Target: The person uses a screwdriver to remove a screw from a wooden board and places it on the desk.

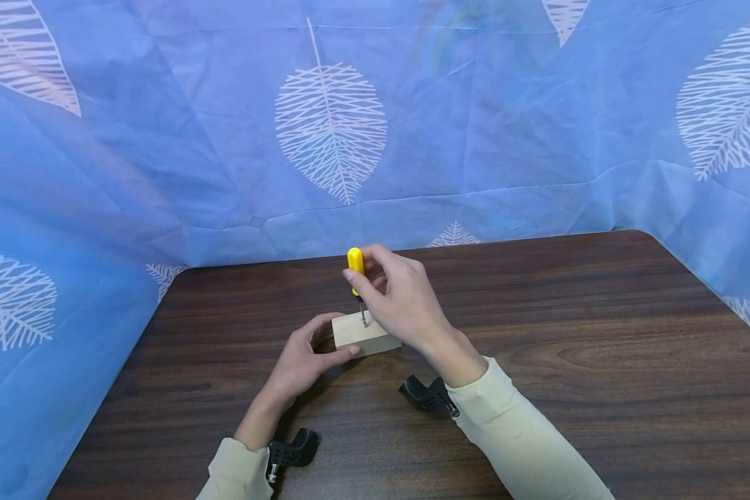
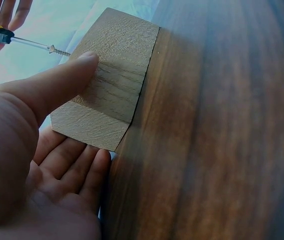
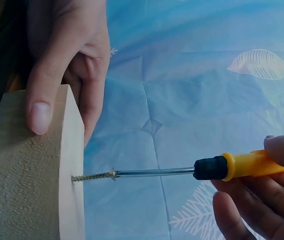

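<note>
A pale wooden block [image 1: 364,340] lies on the dark table, with a screw [image 3: 94,176] standing upright in its top face; most of the thread shows above the wood. My left hand [image 1: 301,357] grips the block's left end, thumb on the near side and fingers behind it. In my right hand [image 1: 406,295] is a yellow screwdriver [image 3: 252,166] with a black collar, pinched by the handle between thumb and fingers. Its metal shaft [image 3: 154,172] points down, the tip meeting the screw head. The left wrist view also shows the screw [image 2: 59,51] and the block [image 2: 116,65].
The brown wood-grain table [image 1: 600,333] extends to both sides of the block. Behind it hangs a blue cloth [image 1: 475,125] with white leaf prints. Black wrist mounts [image 1: 295,448] sit at both sleeves, close above the tabletop.
</note>
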`<state>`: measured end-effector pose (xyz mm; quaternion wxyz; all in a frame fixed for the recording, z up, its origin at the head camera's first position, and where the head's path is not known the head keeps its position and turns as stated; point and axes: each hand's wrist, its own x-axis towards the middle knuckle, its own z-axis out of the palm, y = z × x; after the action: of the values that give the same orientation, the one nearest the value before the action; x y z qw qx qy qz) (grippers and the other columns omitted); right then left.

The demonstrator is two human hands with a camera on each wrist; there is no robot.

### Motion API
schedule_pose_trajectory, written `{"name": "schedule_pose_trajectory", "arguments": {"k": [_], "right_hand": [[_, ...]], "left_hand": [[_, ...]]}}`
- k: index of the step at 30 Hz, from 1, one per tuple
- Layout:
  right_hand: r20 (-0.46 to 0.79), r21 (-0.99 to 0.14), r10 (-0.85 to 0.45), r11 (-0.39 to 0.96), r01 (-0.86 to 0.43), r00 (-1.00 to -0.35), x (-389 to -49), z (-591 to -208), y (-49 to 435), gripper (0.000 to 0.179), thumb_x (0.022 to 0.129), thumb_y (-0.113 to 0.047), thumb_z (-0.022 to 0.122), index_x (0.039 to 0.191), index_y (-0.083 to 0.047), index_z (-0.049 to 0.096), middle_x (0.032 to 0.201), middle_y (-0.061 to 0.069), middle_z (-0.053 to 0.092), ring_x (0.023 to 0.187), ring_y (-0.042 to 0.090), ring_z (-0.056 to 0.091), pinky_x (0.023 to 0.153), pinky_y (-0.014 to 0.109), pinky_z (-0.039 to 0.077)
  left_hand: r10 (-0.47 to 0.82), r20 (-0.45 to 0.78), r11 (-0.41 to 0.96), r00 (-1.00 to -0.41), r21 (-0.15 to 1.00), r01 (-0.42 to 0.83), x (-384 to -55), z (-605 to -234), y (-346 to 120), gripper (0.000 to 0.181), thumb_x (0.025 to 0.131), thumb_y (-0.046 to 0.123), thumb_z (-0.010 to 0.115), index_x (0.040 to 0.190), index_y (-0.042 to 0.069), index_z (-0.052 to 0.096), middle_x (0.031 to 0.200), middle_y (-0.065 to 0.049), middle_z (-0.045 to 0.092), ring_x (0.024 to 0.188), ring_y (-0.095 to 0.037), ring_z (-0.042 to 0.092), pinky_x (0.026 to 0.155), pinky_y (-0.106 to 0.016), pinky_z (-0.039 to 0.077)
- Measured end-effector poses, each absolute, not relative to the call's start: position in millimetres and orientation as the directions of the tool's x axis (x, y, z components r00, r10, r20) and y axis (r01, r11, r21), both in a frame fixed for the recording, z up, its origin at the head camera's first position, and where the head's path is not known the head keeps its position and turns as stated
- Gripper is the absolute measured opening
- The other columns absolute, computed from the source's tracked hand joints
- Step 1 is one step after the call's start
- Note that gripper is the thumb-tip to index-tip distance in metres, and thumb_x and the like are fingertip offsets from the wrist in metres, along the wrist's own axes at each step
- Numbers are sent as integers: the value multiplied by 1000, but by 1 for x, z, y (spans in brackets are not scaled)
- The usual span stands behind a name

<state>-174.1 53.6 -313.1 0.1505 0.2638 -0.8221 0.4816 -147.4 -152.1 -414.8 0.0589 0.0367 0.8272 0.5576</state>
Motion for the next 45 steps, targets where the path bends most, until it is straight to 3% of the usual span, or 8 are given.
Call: {"name": "schedule_pose_trajectory", "arguments": {"k": [22,28,37,45], "right_hand": [[498,-716,-304,383,-583,-812,-174,-314,52,17,103,-22,76,114,-9,74,105,3,79,86,13,75,80,27,62],[523,-699,-308,378,-607,-795,-174,-315,52,15,101,-19,78,113,-10,76,102,1,75,85,11,71,79,26,62],[491,-724,-320,368,-584,-810,-173,-313,54,27,102,-18,76,127,-8,69,106,3,78,87,13,73,82,29,62],[496,-718,-307,381,-583,-812,-173,-313,54,21,101,-24,78,114,-11,68,101,0,77,85,10,73,79,29,62]], "left_hand": [[126,-58,374,-990,928,-7,-147,-415,-153,54,94,26,87,143,27,66,138,-3,72,122,-23,64,105,-47,47],[124,-60,370,-990,929,-10,-148,-415,-152,54,93,27,87,143,27,66,138,-3,72,125,-24,63,110,-54,45],[124,-64,378,-990,926,-13,-148,-415,-152,54,93,26,87,143,27,66,138,-3,72,122,-24,64,105,-48,47],[128,-61,373,-990,928,-9,-148,-415,-152,54,94,27,87,143,28,66,138,-2,71,124,-24,64,107,-51,46]]}}
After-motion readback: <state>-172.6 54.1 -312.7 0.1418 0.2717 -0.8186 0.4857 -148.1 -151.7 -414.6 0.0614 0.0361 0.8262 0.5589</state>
